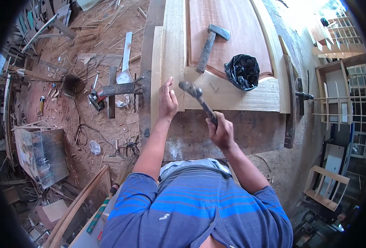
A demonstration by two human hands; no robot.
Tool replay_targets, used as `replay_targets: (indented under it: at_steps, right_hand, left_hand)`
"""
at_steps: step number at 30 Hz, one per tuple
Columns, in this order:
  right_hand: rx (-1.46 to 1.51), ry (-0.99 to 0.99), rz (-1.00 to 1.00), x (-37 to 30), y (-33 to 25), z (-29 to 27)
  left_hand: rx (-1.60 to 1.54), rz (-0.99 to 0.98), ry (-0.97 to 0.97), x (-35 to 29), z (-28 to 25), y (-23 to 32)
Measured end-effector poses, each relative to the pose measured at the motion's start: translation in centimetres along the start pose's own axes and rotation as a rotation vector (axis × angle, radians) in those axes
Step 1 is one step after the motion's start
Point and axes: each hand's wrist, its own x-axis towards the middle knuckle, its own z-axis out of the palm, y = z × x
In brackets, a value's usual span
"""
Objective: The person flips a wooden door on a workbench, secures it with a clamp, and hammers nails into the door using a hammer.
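Observation:
My right hand [221, 131] grips the handle of a hammer [196, 96], whose head hangs just above the pale wooden door frame [171, 53] lying flat on the workbench. My left hand [167, 99] rests on the frame's left stile, fingers pressed together near the hammer head; whether it pinches a nail I cannot tell. A second hammer [209, 45] lies on the reddish door panel [232, 29]. Next to it sits a crumpled black plastic bag [242, 71].
A dark workbench [232, 136] carries the door. A metal clamp [123, 88] grips its left edge, another clamp [302, 95] sits at the right. The dirt floor at left is littered with wood scraps, cables and tools. Wooden window frames [342, 95] stand at right.

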Motion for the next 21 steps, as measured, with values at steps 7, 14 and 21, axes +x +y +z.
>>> replay_targets:
  at_steps: [7, 14, 21]
  right_hand:
    - [-0.189, -0.187, 0.134, 1.1, -0.8, -0.4]
    - [-0.302, -0.298, 0.191, -0.9, 4.0, 2.3]
    - [-0.052, -0.02, -0.007, -0.3, 0.3, 0.9]
  left_hand:
    - [-0.035, 0.006, 0.04, -0.1, 0.2, -0.3]
    - [-0.021, 0.052, 0.045, -0.1, 0.1, -0.3]
    - [-0.025, 0.036, 0.035, -0.7, 0.1, -0.4]
